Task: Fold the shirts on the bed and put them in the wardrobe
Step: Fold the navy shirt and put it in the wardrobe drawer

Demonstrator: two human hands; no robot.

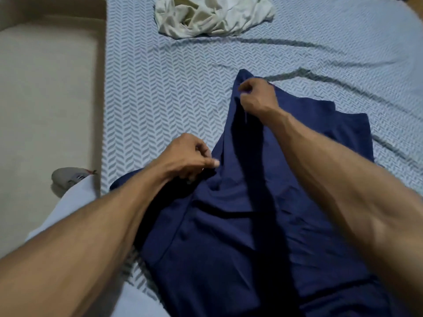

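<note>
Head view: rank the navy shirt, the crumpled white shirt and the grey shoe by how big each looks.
1. navy shirt, though it lies nearest the camera.
2. white shirt, farther away and cut off by the frame's top edge.
3. grey shoe, partly hidden.

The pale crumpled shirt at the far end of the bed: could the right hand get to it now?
Probably not yet: the right hand grips the navy shirt, and the pale shirt lies well beyond it across bare sheet.

A pale beige smooth floor (45, 99) runs along the left edge of the bed; a grey shoe with a red-trimmed tongue (68, 177) rests on it near the bed's side, partly covered by a white trouser leg (75, 197).
</note>
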